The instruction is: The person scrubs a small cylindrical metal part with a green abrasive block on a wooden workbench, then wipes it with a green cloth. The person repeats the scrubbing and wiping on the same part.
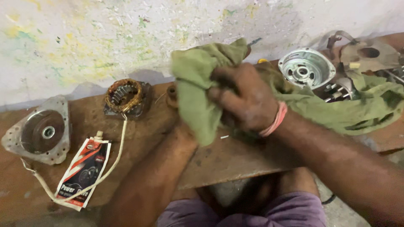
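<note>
At the far left of the brown counter (235, 162) lies a round metal end cover (40, 132) with a bearing at its centre, and just beside it a flat red, white and black pouch (84, 172) with a pale cord (111, 162) draped across it. That cord runs up to the copper-wound stator (125, 97) near the wall; a forearm sweeping across it could snag the cord and drag the stator off the counter. In the middle, the left hand (189, 126) is mostly hidden under the green cloth (198, 80), so I cannot tell how it grips; the right hand (246, 98) is clenched around the cloth. The cloth's tail trails right against the silver housing (306, 68), so a hard tug might shift it.
</note>
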